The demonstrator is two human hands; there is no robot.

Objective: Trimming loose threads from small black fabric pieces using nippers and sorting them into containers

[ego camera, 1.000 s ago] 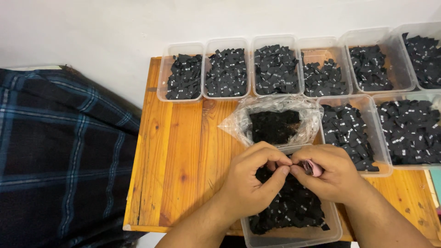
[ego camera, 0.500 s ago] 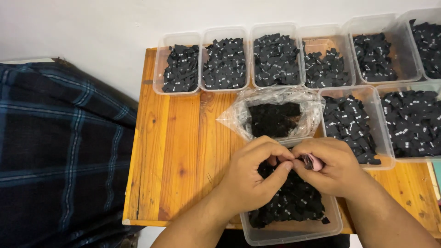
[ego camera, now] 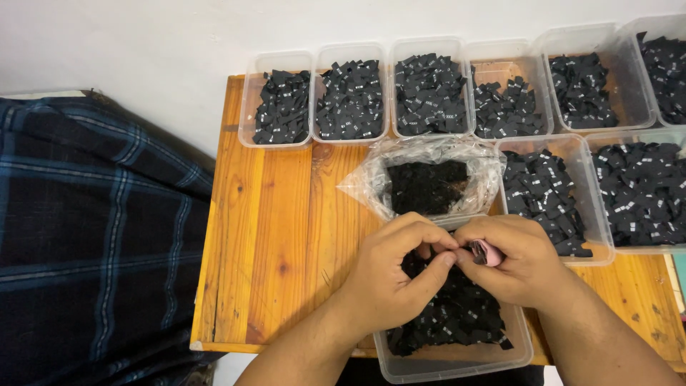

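My left hand (ego camera: 389, 275) and right hand (ego camera: 518, 264) pinch shut together on small black fabric labels (ego camera: 468, 251) beside a pink rubbery band (ego camera: 490, 253). They hover over a clear plastic tub (ego camera: 457, 361) of matte black labels on the knotty orange pine tabletop (ego camera: 286, 236).

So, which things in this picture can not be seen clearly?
- Head view: what the fingertips of the left hand and right hand pinch; the fingers cover it, so neither grip can be judged.
- The pink thing in the right hand: mostly covered, kind unclear.
- The near tub: its front is cut off by the bottom edge.
- The white marks on the black tags: too small.
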